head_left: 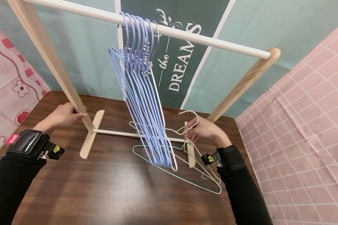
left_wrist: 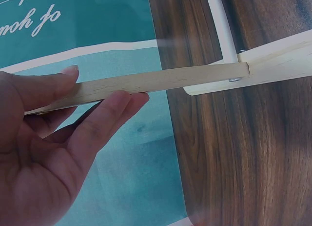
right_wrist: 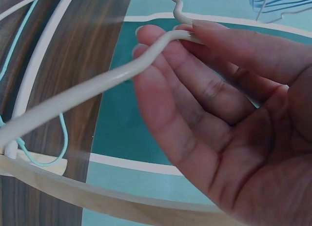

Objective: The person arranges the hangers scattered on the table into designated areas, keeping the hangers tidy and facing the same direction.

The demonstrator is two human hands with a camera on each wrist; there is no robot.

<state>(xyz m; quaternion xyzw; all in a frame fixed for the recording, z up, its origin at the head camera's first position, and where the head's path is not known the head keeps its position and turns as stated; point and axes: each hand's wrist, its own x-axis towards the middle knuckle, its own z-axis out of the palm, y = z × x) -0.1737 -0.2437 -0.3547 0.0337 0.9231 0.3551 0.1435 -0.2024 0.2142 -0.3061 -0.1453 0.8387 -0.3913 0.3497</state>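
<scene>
Between thumb and fingers, my left hand [head_left: 62, 115] grips the left wooden post [left_wrist: 161, 78] of a clothes rack, low down near its foot. My right hand [head_left: 204, 128] pinches a cream-coloured hanger [right_wrist: 97, 84] at the neck below its hook, beside the rack's right post [head_left: 239, 82]. That hanger's hook points up and left; its body slants down behind the hanging row. A mint-green hanger [head_left: 220, 190] lies low by the right foot, overlapping the cream one in view. Several blue hangers [head_left: 145, 109] hang bunched on the white top rail [head_left: 200, 37], with a white hanger [head_left: 173, 161] at their right end.
The rack stands on a dark wood table [head_left: 110, 190], with a white lower bar [head_left: 116, 133] joining its wooden feet. Behind hangs a teal cloth [head_left: 81, 62] with lettering. Pink patterned cloth [head_left: 304, 125] borders the right side, and another pink cloth [head_left: 8, 81] the left.
</scene>
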